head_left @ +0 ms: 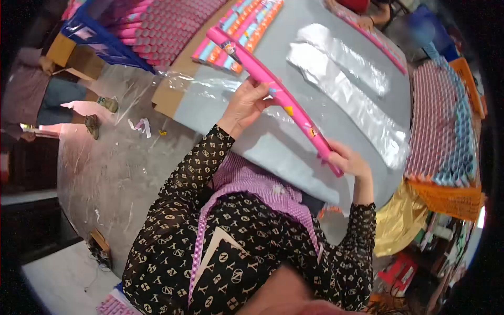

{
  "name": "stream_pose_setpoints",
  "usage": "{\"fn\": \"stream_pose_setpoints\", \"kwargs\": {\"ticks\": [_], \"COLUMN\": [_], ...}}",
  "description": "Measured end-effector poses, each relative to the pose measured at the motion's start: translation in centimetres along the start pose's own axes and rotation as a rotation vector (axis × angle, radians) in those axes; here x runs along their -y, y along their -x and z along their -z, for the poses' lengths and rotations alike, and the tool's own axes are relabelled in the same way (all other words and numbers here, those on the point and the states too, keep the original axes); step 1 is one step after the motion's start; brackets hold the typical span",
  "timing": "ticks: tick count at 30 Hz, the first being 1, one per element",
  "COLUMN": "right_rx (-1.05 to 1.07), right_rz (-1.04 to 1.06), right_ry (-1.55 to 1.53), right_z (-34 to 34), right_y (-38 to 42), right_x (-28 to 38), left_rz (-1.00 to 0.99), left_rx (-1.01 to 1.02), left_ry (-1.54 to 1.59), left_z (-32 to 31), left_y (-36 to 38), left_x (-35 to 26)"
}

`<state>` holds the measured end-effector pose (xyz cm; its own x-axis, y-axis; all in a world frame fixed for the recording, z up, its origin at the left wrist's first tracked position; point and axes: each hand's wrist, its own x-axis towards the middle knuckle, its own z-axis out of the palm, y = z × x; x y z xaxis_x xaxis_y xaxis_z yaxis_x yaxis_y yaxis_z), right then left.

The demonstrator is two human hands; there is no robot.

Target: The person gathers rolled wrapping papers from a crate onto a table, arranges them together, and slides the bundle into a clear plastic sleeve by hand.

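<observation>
A long pink tube (286, 100) with coloured prints lies diagonally across my view, held above the grey table (210, 100). My left hand (248, 101) is closed round its middle, thumb on top. Near the tube's lower right end, my right hand (346, 158) grips it with bent fingers. Clear plastic sleeves (346, 94) lie flat on the table beyond the tube. Several pink, orange and blue tubes (257, 31) are lined up at the table's far left, partly behind the tube's upper end.
A blue crate (100, 44) of stacked pink tubes stands at upper left, an orange crate (446, 197) with many tubes at right. Another person's hand (366, 22) is across the table. A person (58, 100) stands at far left. Gold sheeting (399, 223) hangs at lower right.
</observation>
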<state>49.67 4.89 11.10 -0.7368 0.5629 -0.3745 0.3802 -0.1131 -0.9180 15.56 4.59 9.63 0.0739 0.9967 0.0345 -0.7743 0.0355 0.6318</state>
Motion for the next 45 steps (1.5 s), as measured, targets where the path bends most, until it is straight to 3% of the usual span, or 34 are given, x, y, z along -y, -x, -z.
{"fn": "stream_pose_setpoints", "kwargs": {"ticks": [1, 2, 4, 11, 13, 15, 17, 19, 21, 37, 42, 44, 45], "right_rx": [-0.038, -0.05, -0.441, -0.733, -0.718, -0.777, -0.768, -0.756, -0.772, -0.717, -0.771, -0.736, -0.762], "right_rz": [0.032, 0.009, 0.163, 0.271, 0.187, 0.236, 0.136, 0.116, 0.086, 0.009, 0.081, -0.006, -0.013], "right_ry": [0.226, 0.202, 0.644, 0.92, 0.857, 0.867, 0.826, 0.872, 0.859, 0.925, 0.896, 0.83, 0.844], "right_z": [-0.9, -1.9, -4.1, -7.2, -7.1, -6.7, -6.3, -5.7, -5.6, -1.0, -0.4, 0.0, 0.2], "right_y": [0.4, 0.3, 0.3, 1.3, 3.0, 4.6, 6.7, 8.5, 9.8, 10.4, 9.4, 9.2, 9.1], "right_x": [1.3, 1.0, 0.6, -2.1, -2.8, -4.0, -4.9, -6.0, -6.7, -9.5, -9.7, -10.1, -9.9], "left_rz": [0.013, 0.02, 0.068, 0.161, 0.17, 0.2, -0.476, -0.381, -0.624, -0.558, -0.652, -0.664, -0.521], "left_rx": [-0.004, -0.019, -0.047, -0.106, -0.055, -0.024, 0.196, 0.189, 0.182, 0.24, 0.165, 0.289, 0.326], "left_ry": [-0.005, -0.016, -0.015, -0.1, -0.64, -0.811, -1.642, -1.656, -1.984, -2.085, -1.98, -1.715, -1.607], "left_z": [-0.6, -0.9, -1.5, -2.2, -1.9, -0.9, 1.8, 1.9, 3.0, 7.0, 5.5, 5.0, 3.3], "left_y": [0.3, 0.5, 1.1, 3.5, 3.8, 4.6, 4.9, 4.8, 4.3, -4.6, -4.8, -4.5, -3.7], "left_x": [1.1, 2.2, 4.2, 8.6, 8.5, 8.3, 8.4, 7.2, 6.9, 5.9, 5.9, 6.6, 6.5]}}
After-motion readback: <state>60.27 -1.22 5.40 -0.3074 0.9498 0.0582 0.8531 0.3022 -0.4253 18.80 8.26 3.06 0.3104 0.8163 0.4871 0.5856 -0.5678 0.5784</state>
